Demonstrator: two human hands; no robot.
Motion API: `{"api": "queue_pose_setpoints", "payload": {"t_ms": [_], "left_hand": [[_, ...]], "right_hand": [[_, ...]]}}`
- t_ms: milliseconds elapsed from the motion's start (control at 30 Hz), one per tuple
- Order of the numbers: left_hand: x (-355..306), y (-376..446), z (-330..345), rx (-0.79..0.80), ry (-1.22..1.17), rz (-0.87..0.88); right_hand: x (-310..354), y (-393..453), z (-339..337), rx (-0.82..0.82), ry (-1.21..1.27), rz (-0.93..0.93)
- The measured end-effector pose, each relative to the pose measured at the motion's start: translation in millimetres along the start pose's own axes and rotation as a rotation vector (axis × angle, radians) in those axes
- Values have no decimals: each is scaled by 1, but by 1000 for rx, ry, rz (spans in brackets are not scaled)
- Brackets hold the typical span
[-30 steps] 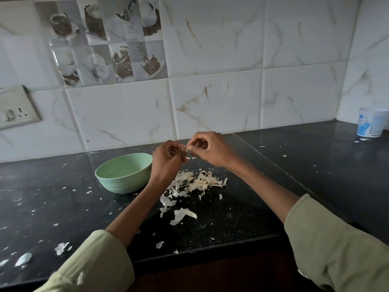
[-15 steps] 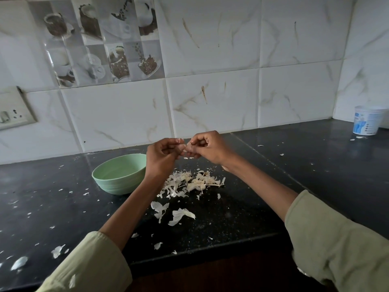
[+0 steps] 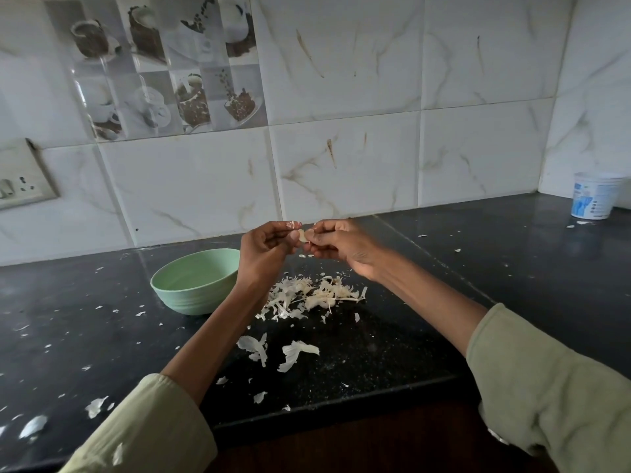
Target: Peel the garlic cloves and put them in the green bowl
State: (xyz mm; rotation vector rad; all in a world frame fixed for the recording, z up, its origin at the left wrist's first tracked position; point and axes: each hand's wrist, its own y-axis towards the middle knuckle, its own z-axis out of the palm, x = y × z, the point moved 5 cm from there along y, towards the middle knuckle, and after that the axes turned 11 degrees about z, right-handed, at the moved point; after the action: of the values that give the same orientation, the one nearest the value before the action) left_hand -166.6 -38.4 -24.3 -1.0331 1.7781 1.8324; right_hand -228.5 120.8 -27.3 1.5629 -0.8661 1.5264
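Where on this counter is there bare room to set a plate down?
Mostly bare: the black stone counter between the right hand and the white plastic tub. Crowded: the pile of garlic skins beside the pale green bowl.

We hold both arms out ahead of us, forearms bare, pale green sleeves pushed up past the elbows. Our left forearm rises from the lower left, our right forearm comes in from the lower right, and the two converge at the centre. Our left hand [image 3: 264, 249] has its fingers curled inward, thumb pressed toward the fingertips. Our right hand [image 3: 345, 245] faces it, knuckles up, fingers bent and thumb tucked under. The fingertips of the two hands meet, pinching the same small pale garlic clove [image 3: 302, 235] between them. Both wrists sit level with each other, raised above the black stone counter [image 3: 512, 268], well back from its front edge
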Motion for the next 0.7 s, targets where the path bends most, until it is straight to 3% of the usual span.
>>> {"api": "queue_pose_setpoints", "payload": {"t_ms": [167,333,467,700], "left_hand": [[6,-1,1,-11,33,-60],[6,-3,-3,-98,22,-68],[5,-3,1,-65,1,-61],[0,-4,2,2,193,59]], "right_hand": [[0,2,-1,-132,-147,-67],[8,-7,7,-162,-357,-161],[11,-8,5,-233,-405,-255],[20,-11,-1,-176,-551,-310]]}}
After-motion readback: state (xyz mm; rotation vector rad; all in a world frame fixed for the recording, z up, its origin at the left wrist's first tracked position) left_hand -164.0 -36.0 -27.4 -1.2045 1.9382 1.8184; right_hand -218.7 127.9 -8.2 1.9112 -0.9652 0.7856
